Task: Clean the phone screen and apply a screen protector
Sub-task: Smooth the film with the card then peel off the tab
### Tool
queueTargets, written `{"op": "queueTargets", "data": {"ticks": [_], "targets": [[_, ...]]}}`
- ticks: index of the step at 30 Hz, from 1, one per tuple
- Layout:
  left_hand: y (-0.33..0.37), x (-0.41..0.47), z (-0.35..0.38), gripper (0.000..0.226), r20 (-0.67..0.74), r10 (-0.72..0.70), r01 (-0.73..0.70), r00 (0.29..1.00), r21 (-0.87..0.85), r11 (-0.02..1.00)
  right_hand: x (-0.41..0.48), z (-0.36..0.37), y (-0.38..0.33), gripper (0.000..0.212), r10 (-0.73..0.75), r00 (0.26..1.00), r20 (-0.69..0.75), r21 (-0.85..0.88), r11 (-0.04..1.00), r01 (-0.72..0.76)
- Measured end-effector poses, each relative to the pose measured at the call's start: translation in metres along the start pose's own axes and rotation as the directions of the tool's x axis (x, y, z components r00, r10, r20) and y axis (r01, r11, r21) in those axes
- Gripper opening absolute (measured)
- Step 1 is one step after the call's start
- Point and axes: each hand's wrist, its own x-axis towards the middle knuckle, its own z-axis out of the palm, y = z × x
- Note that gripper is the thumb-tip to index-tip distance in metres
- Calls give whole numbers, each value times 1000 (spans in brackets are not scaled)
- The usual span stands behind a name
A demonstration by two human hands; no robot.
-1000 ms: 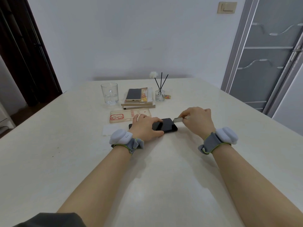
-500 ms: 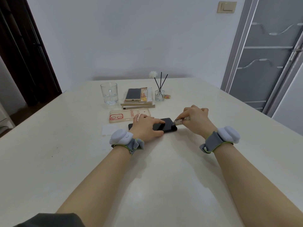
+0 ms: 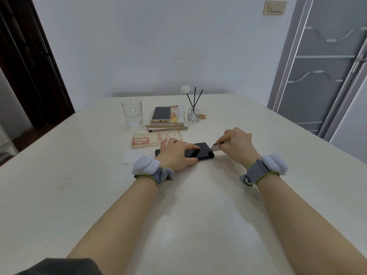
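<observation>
Black phone (image 3: 200, 150) flat on the table (image 3: 198, 225), screen up, lying crosswise near the middle. Left hand (image 3: 176, 153) pressed down on its left half, fingers spread over the glass, thumb against the near edge. Right hand (image 3: 237, 144) at the phone's right end, fingers bunched together, pinching a small wipe (image 3: 215, 146) whose tip touches the screen's right corner. Grey bands with pale pods on both wrists.

Just behind the phone, touching nothing but the tabletop: clear case (image 3: 154, 139) with red print, camera cutout to the left. White sheet (image 3: 132, 157) lying flat just left of the phone, partly behind the left wrist. Farther back, a glass (image 3: 132, 115), empty as far as can be told. Beside it, a 2nd phone (image 3: 161, 114), gold-edged, resting on a stack of flat boxes (image 3: 168, 127). Right of those, a small diffuser (image 3: 193, 114) holding 3 dark sticks, a white pompom on 1. Something small and colourful just beside the diffuser, too tiny to identify.
</observation>
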Motion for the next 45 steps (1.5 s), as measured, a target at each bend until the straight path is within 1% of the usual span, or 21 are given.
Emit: {"op": "queueTargets", "data": {"ticks": [1, 4, 7, 11, 15, 21, 25, 29, 31, 34, 36, 39, 43, 45], "targets": [[0, 0, 0, 44, 2, -2, 2, 1000, 0, 1000, 0, 1, 0, 32, 3, 1000, 2, -2, 1000, -3], [-1, 0, -1, 44, 4, -4, 4, 1000, 1, 1000, 1, -2, 2, 24, 18, 1000, -4, 31, 999, -18], [0, 0, 0, 44, 5, 0, 0, 1000, 4, 1000, 0, -1, 3, 21, 37, 999, -33, 50, 998, -35], [-1, -1, -1, 44, 9, -2, 2, 1000, 6, 1000, -1, 2, 2, 25, 23, 995, -95, 64, 998, -17], [0, -1, -1, 44, 5, -1, 1, 1000, 5, 1000, 0, 6, 1, 28, -8, 998, -58, 70, 997, 12], [0, -1, 0, 43, 7, -9, 9, 1000, 2, 1000, -1, 16, 3, 41, -40, 999, 9, -10, 999, 40], [0, -1, 0, 44, 1, -10, 10, 1000, -6, 1000, 3, 15, 2, 35, -35, 999, -36, -13, 999, 34], [0, -1, 0, 44, 8, -11, 11, 1000, -6, 1000, 2, 20, 3, 46, -24, 1000, -4, -64, 998, 23], [-1, -1, 0, 44, 7, -12, 12, 1000, -8, 1000, 3, 20, 2, 43, -10, 1000, -18, -60, 998, 9], [-1, -1, -1, 44, 9, -9, 9, 1000, -6, 1000, 6, 18, 1, 36, 0, 997, -78, -60, 998, -5], [0, -1, 0, 44, 13, -6, 6, 1000, 2, 1000, 5, 20, 2, 37, 0, 996, -89, -77, 997, -7], [0, -1, -1, 44, 12, -7, 7, 1000, -8, 1000, 5, 23, 3, 42, 0, 998, -68, -84, 996, -6], [0, -2, -2, 44, 10, -5, 5, 1000, -17, 1000, 8, 22, 4, 36, 1, 991, -132, -81, 997, -12], [0, -2, -1, 44, 9, -2, 2, 1000, -12, 1000, 7, 24, 4, 39, -16, 993, -121, -82, 997, 6]]}}
